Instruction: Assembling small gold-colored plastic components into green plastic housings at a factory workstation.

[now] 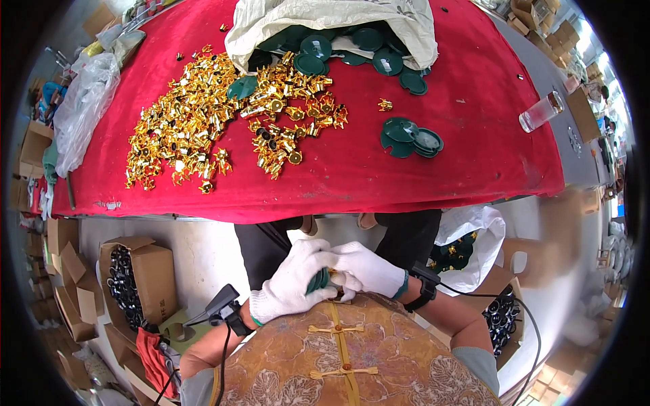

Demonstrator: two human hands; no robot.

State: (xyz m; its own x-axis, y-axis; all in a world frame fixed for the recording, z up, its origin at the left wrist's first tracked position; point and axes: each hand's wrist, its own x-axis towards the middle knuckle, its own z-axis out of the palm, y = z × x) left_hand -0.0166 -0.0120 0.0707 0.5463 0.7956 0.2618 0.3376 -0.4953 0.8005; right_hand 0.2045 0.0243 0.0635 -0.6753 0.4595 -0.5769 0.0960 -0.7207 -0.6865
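Close against my body, my two gloved hands meet over my lap. My left hand (290,281) is closed around a dark green round disc (317,280), whose edge shows between the fingers. My right hand (371,268) is closed beside it, its fingers pressed against a small gold clip-like piece (332,271); most of that piece is hidden. On the red cloth ahead lies a wide heap of shiny gold pieces (193,115). Several green discs (401,130) are stacked to its right, with one loose gold piece (385,105) just beyond them.
A white woven sack (325,24) spills green discs at the back of the red-covered table (474,135). A clear jar (540,112) lies at the right edge. Below, a cardboard box (152,277) of black parts stands left, a white bag (484,233) of green-and-gold pieces right.
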